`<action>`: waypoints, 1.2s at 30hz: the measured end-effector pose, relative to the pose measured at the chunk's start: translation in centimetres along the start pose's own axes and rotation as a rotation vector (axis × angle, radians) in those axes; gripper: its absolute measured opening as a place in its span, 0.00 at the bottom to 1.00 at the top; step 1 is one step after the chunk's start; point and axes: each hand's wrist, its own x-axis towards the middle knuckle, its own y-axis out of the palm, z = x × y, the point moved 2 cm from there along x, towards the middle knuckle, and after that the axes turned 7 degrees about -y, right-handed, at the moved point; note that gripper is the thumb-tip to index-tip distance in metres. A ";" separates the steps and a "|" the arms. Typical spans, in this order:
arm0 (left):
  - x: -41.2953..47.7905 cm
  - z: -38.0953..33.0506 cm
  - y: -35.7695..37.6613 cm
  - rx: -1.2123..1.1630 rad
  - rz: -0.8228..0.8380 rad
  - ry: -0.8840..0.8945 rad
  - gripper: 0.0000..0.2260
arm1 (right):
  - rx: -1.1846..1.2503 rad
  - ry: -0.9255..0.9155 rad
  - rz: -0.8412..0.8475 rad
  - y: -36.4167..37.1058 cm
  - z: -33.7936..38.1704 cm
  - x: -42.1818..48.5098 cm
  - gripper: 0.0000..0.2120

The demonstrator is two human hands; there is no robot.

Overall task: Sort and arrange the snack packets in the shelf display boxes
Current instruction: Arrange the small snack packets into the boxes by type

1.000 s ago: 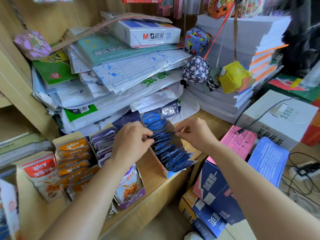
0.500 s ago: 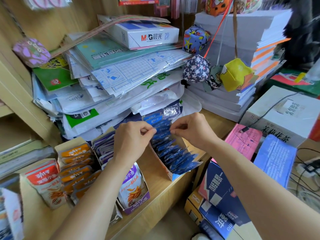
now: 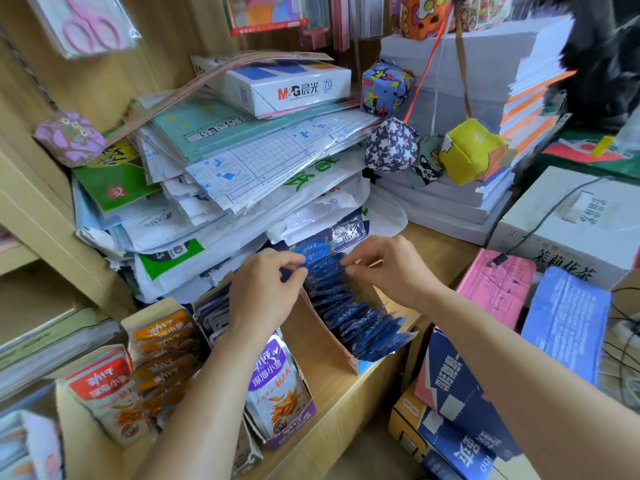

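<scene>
A cardboard display box (image 3: 323, 336) on the wooden shelf holds a row of several blue snack packets (image 3: 360, 322) standing on edge. My left hand (image 3: 265, 291) pinches the left edge of a blue packet near the back of the row. My right hand (image 3: 384, 268) pinches the right edge of the same part of the row. To the left stand a purple packet box (image 3: 277, 386), an orange packet box (image 3: 162, 355) and a red packet box (image 3: 104, 393); my left forearm crosses over the purple one.
A tall pile of plastic-wrapped paper and notebooks (image 3: 242, 168) rises right behind the boxes. White paper reams (image 3: 450, 98) and hanging fabric cubes (image 3: 471, 150) are at the right. Cartons (image 3: 568, 230) and blue and pink packs (image 3: 564, 317) sit beyond the shelf's edge (image 3: 332, 420).
Both hands have shifted toward the back of the blue row, fingers closing on packet edges there. The camera has tilted slightly upward.
</scene>
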 end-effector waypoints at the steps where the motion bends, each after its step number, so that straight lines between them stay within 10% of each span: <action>1: 0.1 0.0 0.3 0.029 0.015 0.013 0.06 | -0.024 -0.002 0.015 0.2 0.1 0.0 0.06; 29: 0.6 0.4 -0.7 0.002 0.002 0.043 0.08 | 0.087 0.119 -0.133 0.0 0.2 0.5 0.12; 36: -0.8 -0.2 -1.2 0.059 0.187 0.056 0.11 | 0.357 0.242 0.242 1.0 1.0 -0.5 0.20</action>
